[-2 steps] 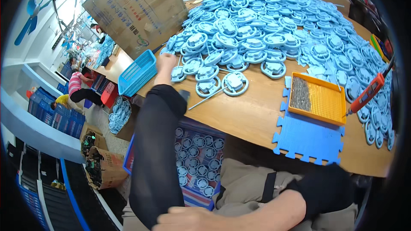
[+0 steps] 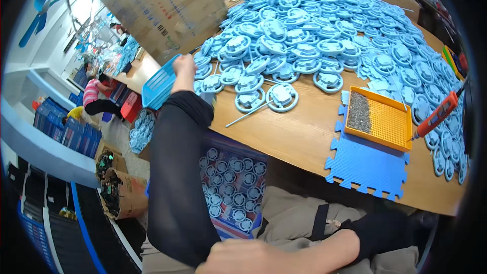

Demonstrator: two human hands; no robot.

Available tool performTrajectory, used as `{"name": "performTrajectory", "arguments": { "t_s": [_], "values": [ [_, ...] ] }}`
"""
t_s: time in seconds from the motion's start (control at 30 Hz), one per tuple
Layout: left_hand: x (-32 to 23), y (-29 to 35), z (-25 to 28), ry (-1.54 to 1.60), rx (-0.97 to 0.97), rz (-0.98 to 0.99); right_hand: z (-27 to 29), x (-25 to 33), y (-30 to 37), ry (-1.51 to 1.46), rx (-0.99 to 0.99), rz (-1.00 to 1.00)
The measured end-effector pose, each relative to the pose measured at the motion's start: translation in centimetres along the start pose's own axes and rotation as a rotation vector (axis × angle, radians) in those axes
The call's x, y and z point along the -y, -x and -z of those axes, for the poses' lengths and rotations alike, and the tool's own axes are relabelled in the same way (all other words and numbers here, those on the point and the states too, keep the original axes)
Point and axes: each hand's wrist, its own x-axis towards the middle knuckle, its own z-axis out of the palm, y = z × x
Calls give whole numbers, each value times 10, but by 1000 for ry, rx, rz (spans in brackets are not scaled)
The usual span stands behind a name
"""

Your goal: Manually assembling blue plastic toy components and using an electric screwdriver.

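My left hand (image 2: 184, 65), at the end of a black-sleeved arm, is closed at the right rim of a blue slotted plastic basket (image 2: 161, 82) on the table's left side. Just right of it lie light blue round plastic parts (image 2: 211, 84), each a ring with a raised centre. My right hand (image 2: 236, 256) is low in the picture, lying against the upper part of my left sleeve (image 2: 180, 193). Its fingers are partly cut off by the lower edge and blurred, so their grip cannot be made out.
A large heap of the same parts (image 2: 304, 30) covers the table's far side. An orange tray (image 2: 385, 124) with small metal pieces sits on a blue foam mat (image 2: 368, 165). A red-handled tool (image 2: 437, 114) hangs at right. Below stands a crate of parts (image 2: 233, 182). A person (image 2: 92, 94) bends far left.
My left hand has moved left from beside the parts onto the basket's rim, and the basket appears more tilted. My right hand has shifted slightly right along the lower edge.
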Motion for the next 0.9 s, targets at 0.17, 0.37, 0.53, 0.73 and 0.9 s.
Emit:
{"name": "performTrajectory", "arguments": {
  "t_s": [0.17, 0.37, 0.53, 0.73, 0.9],
  "values": [
    [-26, -23, 44, 759, -143, 284, 8, -49, 0, -409, -260, -392],
    [-49, 7, 98, 1084, -329, 355, -9, -69, -5, 48, -67, -77],
    [-35, -1, 115, 1179, -425, 452, -3, -73, -14, -39, 13, -42],
    [-31, 8, 90, 1246, -357, 529, 25, -82, -6, -558, 242, -274],
    [-1, -31, 118, 1271, -428, 517, 7, -46, 4, -506, 748, -157]
  ]
}}
